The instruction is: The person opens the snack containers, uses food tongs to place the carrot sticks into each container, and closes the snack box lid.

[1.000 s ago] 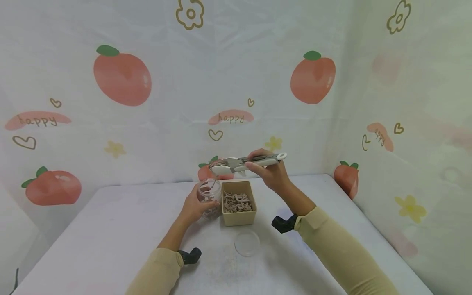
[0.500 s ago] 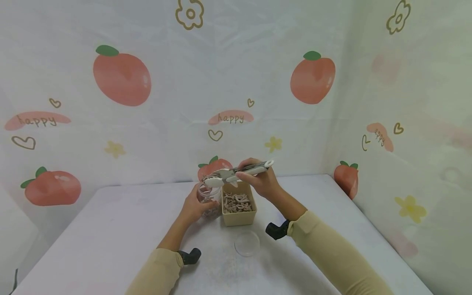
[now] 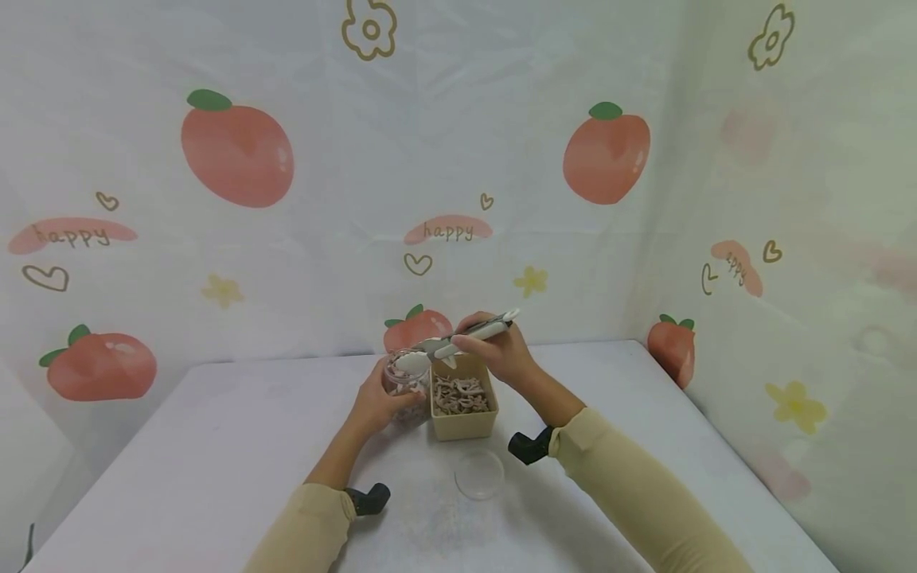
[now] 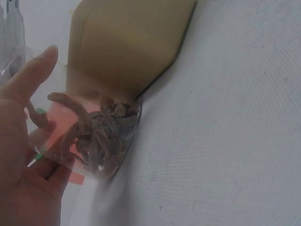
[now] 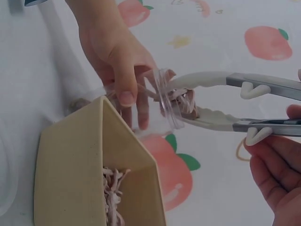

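The left hand (image 3: 378, 403) is curled round a clear jar (image 3: 411, 415), the thumb on the side toward the box and the other fingers round the far side. Dried strips (image 4: 91, 134) lie in a tangle in the lower part of the jar, below the thumb, and a few reach higher up its wall.

The right hand (image 3: 500, 350) grips the tongs (image 3: 483, 330) by their handles, thumb on one side and fingers on the other. The tongs slant down toward the left hand, their white tips at the jar's mouth with a bunch of strips (image 5: 185, 100) between them, just above the left hand's fingers.

Just beside the jar, on the right hand's side, stands a beige box (image 3: 464, 427) holding more strips (image 3: 462, 395); the tongs pass over its far end. Nearer the person, apart from both hands, a clear round lid (image 3: 480, 474) lies flat on the white table (image 3: 243, 446).
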A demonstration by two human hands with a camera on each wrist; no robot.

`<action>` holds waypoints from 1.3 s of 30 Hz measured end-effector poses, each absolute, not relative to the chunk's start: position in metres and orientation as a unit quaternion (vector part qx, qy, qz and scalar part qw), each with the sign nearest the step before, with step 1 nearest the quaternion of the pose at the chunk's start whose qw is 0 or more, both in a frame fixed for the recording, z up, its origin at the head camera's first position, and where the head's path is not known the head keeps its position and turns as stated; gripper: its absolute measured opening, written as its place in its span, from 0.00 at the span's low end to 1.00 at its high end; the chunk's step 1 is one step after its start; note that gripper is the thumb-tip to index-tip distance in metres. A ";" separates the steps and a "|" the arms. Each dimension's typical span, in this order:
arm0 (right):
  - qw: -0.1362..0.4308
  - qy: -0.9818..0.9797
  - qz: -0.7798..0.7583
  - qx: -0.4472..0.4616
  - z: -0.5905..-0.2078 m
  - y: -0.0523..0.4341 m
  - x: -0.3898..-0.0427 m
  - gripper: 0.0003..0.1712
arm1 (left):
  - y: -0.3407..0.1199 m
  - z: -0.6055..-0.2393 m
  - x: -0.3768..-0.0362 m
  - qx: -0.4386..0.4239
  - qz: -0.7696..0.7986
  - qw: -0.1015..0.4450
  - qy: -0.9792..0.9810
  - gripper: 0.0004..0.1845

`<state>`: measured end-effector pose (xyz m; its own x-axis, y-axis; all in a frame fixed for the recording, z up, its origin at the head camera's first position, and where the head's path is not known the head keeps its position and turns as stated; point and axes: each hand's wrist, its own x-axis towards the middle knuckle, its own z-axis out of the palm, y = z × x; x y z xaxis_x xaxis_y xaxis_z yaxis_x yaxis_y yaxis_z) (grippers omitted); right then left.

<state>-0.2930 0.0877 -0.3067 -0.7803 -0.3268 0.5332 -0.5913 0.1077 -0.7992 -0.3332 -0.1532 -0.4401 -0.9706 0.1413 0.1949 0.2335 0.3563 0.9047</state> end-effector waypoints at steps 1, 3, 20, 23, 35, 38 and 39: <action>0.108 -0.735 0.593 0.310 -0.307 0.088 -0.293 0.08 | -0.153 -0.440 -0.333 -0.113 -0.556 0.040 -0.823 0.49; 0.109 -0.736 0.592 0.309 -0.307 0.088 -0.293 0.08 | -0.153 -0.440 -0.333 -0.109 -0.554 0.039 -0.824 0.49; 0.163 -0.712 0.594 0.337 -0.324 0.109 -0.314 0.05 | -0.154 -0.441 -0.333 -0.118 -0.528 0.056 -0.839 0.48; 0.164 -0.710 0.598 0.334 -0.323 0.116 -0.314 0.06 | -0.154 -0.442 -0.333 -0.119 -0.527 0.058 -0.840 0.49; 0.184 -0.742 0.580 0.282 -0.329 0.145 -0.309 0.09 | -0.153 -0.441 -0.333 -0.119 -0.525 0.064 -0.840 0.50; 0.169 -0.746 0.584 0.272 -0.333 0.151 -0.308 0.08 | -0.153 -0.441 -0.333 -0.120 -0.517 0.066 -0.845 0.50; 0.164 -0.747 0.586 0.269 -0.335 0.152 -0.308 0.08 | -0.153 -0.441 -0.333 -0.119 -0.517 0.066 -0.845 0.50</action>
<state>-0.3080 0.1524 -0.3348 -0.8016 -0.2087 0.5602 -0.5938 0.1690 -0.7867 -0.3326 -0.1531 -0.4414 -0.9628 0.1331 0.2350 0.2698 0.4374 0.8578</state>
